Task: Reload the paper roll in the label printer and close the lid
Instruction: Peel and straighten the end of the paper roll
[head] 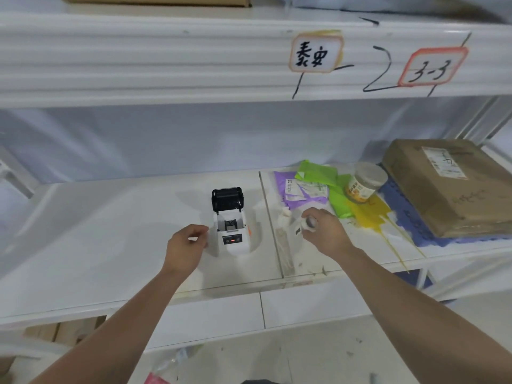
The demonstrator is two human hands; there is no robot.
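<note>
A small white label printer [232, 236] stands on the white shelf [110, 231], its black lid [227, 199] flipped up and back, the paper bay open and dark inside. My left hand [185, 246] hovers just left of the printer, fingers curled, with a small white scrap between thumb and forefinger. My right hand [324, 232] is to the right of the printer and holds a small white paper roll [309, 223], its grey core end facing me. Another small white roll [285, 214] lies on the shelf between the printer and my right hand.
Purple and green mailer bags [310, 187], a lidded jar [364, 185] and a yellow bag [370, 213] lie at the right. A large cardboard box [448, 184] rests on a blue pad. An upper shelf beam [194, 59] with handwritten labels hangs overhead.
</note>
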